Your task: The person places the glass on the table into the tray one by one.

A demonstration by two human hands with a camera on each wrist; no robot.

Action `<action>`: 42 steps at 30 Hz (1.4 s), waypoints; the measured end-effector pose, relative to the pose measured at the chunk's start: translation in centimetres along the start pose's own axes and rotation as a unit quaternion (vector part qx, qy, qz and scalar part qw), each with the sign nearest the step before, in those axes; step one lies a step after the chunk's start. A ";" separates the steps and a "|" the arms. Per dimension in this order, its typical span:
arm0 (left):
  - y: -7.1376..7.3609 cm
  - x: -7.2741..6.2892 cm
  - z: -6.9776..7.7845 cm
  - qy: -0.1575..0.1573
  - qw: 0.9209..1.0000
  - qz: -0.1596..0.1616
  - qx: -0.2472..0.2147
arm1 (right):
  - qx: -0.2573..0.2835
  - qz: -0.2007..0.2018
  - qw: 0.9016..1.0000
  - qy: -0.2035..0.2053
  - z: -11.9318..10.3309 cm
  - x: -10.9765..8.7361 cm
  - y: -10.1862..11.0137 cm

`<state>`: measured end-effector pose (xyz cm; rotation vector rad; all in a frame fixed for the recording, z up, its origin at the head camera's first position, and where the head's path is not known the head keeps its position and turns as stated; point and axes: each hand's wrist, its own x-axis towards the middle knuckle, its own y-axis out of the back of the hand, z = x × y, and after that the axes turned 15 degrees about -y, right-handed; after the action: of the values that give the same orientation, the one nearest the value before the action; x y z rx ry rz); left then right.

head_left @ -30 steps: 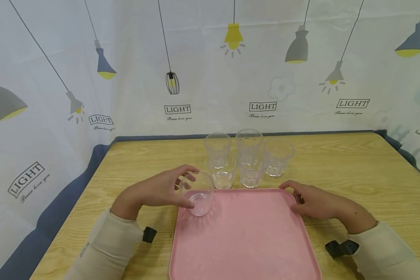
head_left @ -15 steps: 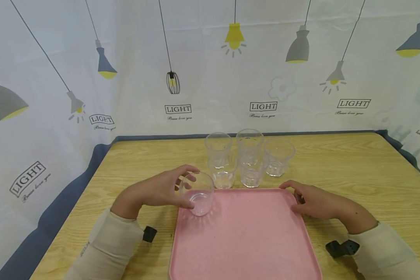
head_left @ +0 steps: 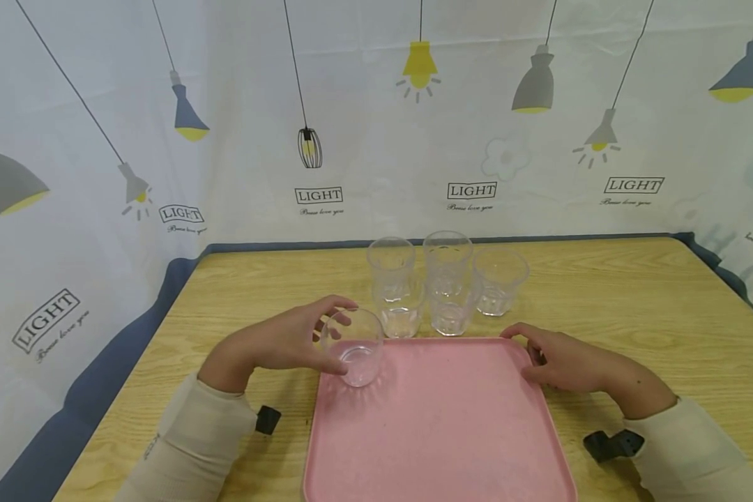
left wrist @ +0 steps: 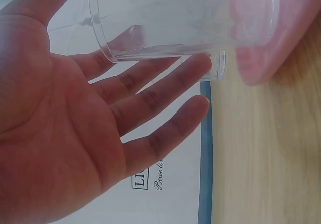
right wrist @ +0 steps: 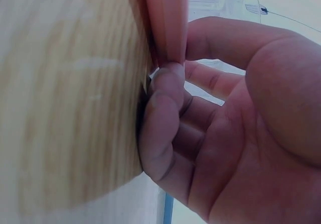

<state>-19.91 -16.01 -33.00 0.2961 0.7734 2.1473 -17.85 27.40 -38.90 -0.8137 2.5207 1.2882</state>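
Note:
A clear tumbler (head_left: pixel 365 352) stands upright on the far left corner of a pink tray (head_left: pixel 452 432). My left hand (head_left: pixel 282 338) holds it from the left, thumb at the near side and fingers round the far side. In the left wrist view, the fingers of the left hand (left wrist: pixel 55 118) spread along the wall of the tumbler (left wrist: pixel 165 13). At the tray's far right corner, my right hand (head_left: pixel 565 359) grips the rim. The right wrist view shows the right hand (right wrist: pixel 225 138) with its thumb on top of the tray edge (right wrist: pixel 166 23) and curled fingers at its underside.
Several more clear tumblers (head_left: pixel 448 268) stand close together on the wooden table (head_left: pixel 257 279), just beyond the tray's far edge. A white curtain printed with lamps (head_left: pixel 376 139) encloses the table behind and at the sides. Black wrist mounts (head_left: pixel 268 420) hang under both sleeves.

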 end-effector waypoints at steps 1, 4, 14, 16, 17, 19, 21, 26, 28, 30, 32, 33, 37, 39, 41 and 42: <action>0.0 0.0 0.0 0.000 1.000 -0.001 0.001 | 0.000 0.000 1.000 0.000 0.0 0.0 0.0; 0.0 0.0 0.0 0.005 1.000 -0.003 0.003 | -0.001 0.002 1.000 0.002 0.0 0.0 0.0; -0.1 0.0 0.0 -0.001 1.000 -0.006 0.006 | 0.002 0.001 1.000 -0.001 0.1 0.0 -0.1; -0.1 0.0 0.0 0.000 1.000 -0.006 0.005 | 0.002 0.002 1.000 -0.002 0.1 0.0 -0.1; -0.1 0.0 0.0 0.001 1.000 -0.007 0.007 | 0.002 0.002 1.000 -0.001 0.0 0.0 -0.1; -0.1 0.1 0.0 0.001 1.000 -0.008 0.010 | 0.002 0.002 1.000 -0.001 0.0 0.0 -0.1; -0.1 0.1 0.1 0.002 1.000 -0.006 0.015 | 0.001 0.002 1.000 -0.001 0.0 0.0 -0.1; -0.3 0.3 0.2 -0.003 1.000 0.001 0.014 | 0.000 0.002 1.000 -0.002 0.0 0.0 -0.1; -0.3 0.3 0.2 -0.005 1.000 0.004 0.010 | 0.000 0.002 1.000 -0.002 -0.1 -0.1 -0.1; -0.3 0.3 0.3 -0.006 1.000 0.007 0.008 | 0.002 0.001 1.000 -0.002 -0.1 -0.1 0.0; -0.3 0.3 0.3 -0.008 1.000 0.010 0.007 | 0.003 0.000 1.000 -0.001 -0.1 -0.1 0.0; -0.4 0.3 0.3 -0.009 1.000 0.011 0.007 | 0.003 0.000 1.000 -0.001 -0.1 -0.1 0.0; -0.5 0.4 0.3 -0.015 1.000 0.017 0.009 | 0.005 -0.002 1.000 0.000 -0.2 -0.1 0.0; -0.5 0.4 0.3 -0.018 1.000 0.020 0.009 | 0.005 -0.002 1.000 0.000 -0.1 -0.1 0.0; -0.6 0.5 0.3 -0.022 0.999 0.022 0.010 | 0.005 -0.002 1.000 0.000 -0.1 -0.1 0.0; -0.6 0.5 0.3 -0.024 0.999 0.023 0.009 | 0.004 -0.003 1.000 0.000 -0.1 -0.1 0.0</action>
<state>-19.73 -15.16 -33.15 0.3765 0.7657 2.1702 -17.72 27.37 -38.78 -0.8182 2.5207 1.2746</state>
